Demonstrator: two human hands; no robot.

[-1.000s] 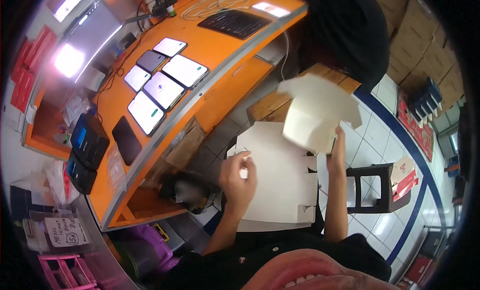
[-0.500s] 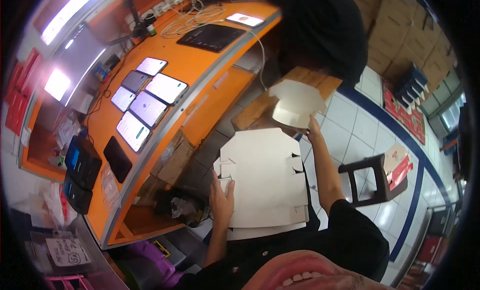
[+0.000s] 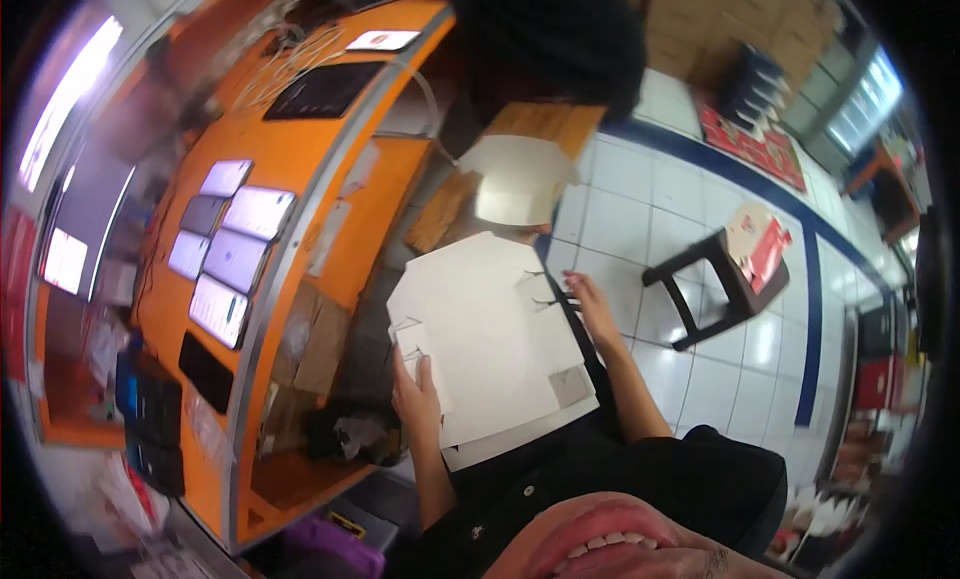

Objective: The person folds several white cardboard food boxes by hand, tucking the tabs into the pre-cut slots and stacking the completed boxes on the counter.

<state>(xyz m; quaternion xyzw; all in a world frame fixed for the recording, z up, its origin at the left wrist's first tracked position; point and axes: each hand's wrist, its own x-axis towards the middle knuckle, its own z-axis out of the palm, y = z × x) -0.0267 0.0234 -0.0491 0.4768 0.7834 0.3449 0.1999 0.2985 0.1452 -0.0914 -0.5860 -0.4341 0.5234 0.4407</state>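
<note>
1. One orange table fills the left, its long metal-trimmed edge facing the person.
2. One wooden bench stands past that edge.
3. One dark stool stands on the tiles to the right, a red-and-beige carton on its seat.
4. One pale card sheet lies flat across the person's lap, with another layer showing under its lower edge. Its right-hand tabs and slots lie open; small flaps sit along its left edge. Judged by this, no wall is raised, so any bending of this sheet remains undone.
5. One bent card piece appears to rest on the bench, untouched; its shaping seems at least partly done.
6. Two hands: the left hand has its thumb over a left-edge flap, fingers along the border; I cannot tell whether they pinch from beneath. The right hand is empty, fingers loosely curled and slightly parted, just beside the sheet's right edge.
7. Six phones cluster near the table's long edge, most screens lit.
</note>
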